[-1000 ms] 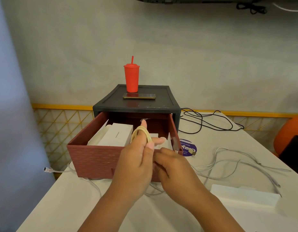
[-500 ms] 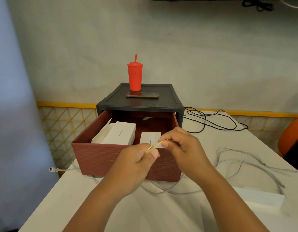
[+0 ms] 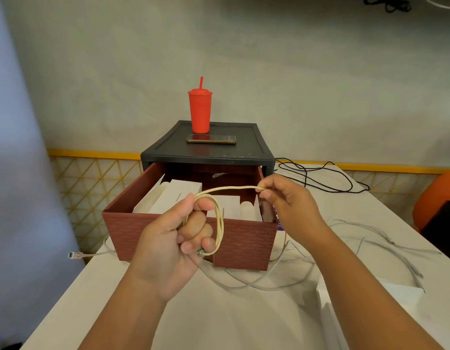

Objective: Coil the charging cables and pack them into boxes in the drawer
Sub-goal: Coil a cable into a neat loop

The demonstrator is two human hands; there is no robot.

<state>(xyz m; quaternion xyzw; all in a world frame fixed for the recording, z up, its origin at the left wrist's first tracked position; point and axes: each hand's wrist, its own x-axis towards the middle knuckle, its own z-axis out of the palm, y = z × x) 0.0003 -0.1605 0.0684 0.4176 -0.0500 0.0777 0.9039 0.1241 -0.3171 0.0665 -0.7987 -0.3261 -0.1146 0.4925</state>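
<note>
My left hand [image 3: 176, 238] grips a coil of cream cable [image 3: 220, 218], its loops wound around the curled fingers and a metal plug at the fingertips. My right hand [image 3: 284, 203] pinches the cable's free length, stretched up and right from the coil. Both hands hover in front of the open red-brown drawer [image 3: 244, 241], which holds white boxes [image 3: 178, 195]. Loose white cables [image 3: 358, 238] sprawl on the table to the right and under the drawer front.
The black drawer housing [image 3: 208, 152] carries a red cup with a straw [image 3: 200, 109] and a phone [image 3: 211, 138]. A black cable [image 3: 320, 178] lies behind right. A white box [image 3: 365, 299] sits at the right front. The table's left edge [image 3: 75, 281] is close; an orange chair [image 3: 436, 198] stands far right.
My right hand has drawn the cable out to the right, away from the left hand. The left hand has turned, and the loops around its fingers now show.
</note>
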